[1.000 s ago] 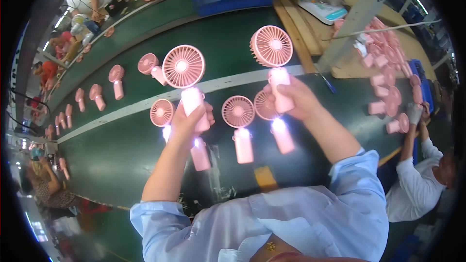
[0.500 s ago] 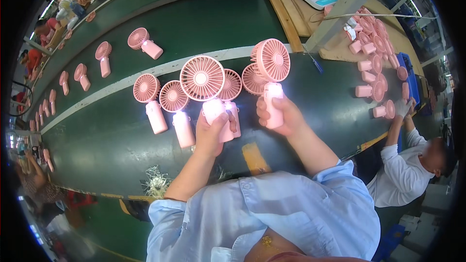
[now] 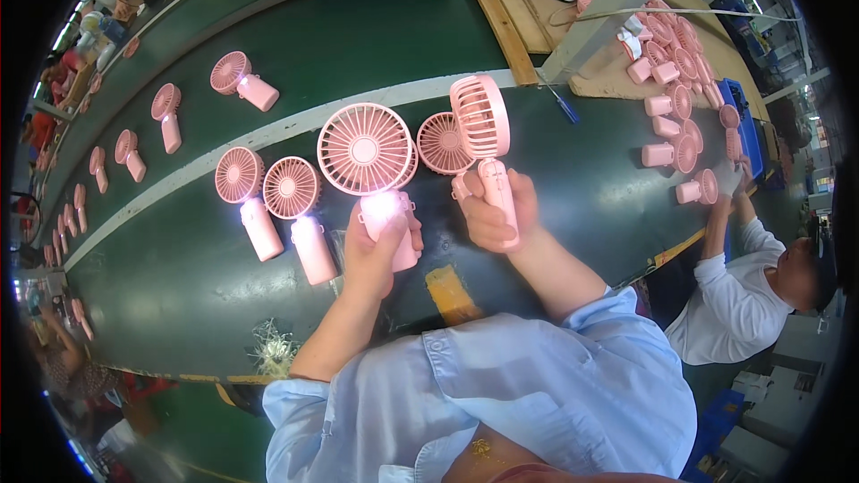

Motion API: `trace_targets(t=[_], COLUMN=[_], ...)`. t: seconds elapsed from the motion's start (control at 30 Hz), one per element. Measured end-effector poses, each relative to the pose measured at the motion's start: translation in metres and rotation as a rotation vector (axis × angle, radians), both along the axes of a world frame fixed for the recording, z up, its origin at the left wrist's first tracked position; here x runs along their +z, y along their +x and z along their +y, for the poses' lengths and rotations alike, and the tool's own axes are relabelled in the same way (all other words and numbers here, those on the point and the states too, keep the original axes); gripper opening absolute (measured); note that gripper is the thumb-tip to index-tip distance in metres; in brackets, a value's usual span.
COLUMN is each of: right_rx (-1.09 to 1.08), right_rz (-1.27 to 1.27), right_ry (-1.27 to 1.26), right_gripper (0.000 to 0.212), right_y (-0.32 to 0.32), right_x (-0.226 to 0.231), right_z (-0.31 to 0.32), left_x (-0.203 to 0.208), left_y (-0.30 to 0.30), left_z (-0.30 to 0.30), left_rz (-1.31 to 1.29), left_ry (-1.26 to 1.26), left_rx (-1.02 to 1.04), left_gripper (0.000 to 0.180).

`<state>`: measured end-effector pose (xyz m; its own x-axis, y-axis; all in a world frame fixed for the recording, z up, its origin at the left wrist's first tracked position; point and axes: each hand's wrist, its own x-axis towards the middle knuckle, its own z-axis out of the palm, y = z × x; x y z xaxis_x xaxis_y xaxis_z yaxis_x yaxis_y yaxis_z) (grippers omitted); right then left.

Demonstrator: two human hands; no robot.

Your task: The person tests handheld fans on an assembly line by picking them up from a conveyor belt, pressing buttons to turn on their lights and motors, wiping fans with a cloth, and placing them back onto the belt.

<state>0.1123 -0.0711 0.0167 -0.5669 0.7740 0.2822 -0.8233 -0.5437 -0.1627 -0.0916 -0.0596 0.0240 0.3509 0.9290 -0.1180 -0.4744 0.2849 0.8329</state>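
My left hand (image 3: 376,246) grips the handle of a pink handheld fan (image 3: 365,149), its round grille facing me and a bright light glowing on the handle. Another fan is partly hidden behind it. In my right hand (image 3: 501,210) is a second pink handheld fan (image 3: 480,116), held upright with its head turned sideways. A pink fan (image 3: 443,143) lies behind that hand, its handle mostly covered. To the left of my left hand lie two more fans, a nearer fan (image 3: 293,188) and an outer fan (image 3: 239,174), with lights glowing at their necks.
Several pink fans (image 3: 170,116) are spread along the green belt (image 3: 358,45) to the far left. A pile of fans (image 3: 676,45) lies at right by a blue bin (image 3: 738,134), beside a co-worker (image 3: 743,295). A metal post (image 3: 608,13) and blue screwdriver (image 3: 564,105) stand beyond. White strands (image 3: 273,347) lie near the edge.
The fan in my right hand has turned from facing me to sideways, and its light no longer shows. My left hand still holds its fan. The whole view has shifted slightly.
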Motion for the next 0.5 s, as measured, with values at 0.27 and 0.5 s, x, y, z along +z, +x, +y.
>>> trace_targets(t=[0.27, 0.5], right_rx=[-0.334, -0.558], right_rz=[-0.472, -0.902], right_ry=[-0.112, -0.017], right_gripper=[0.036, 0.027], right_y=[-0.001, -0.016], right_x=[0.000, 0.014], right_z=[-0.007, -0.015], left_x=[0.003, -0.005], left_y=[0.002, -0.005], left_z=[-0.002, -0.003], left_rz=[-0.111, -0.077], left_ry=[0.031, 0.061], left_rx=[-0.004, -0.031], left_gripper=[0.031, 0.034])
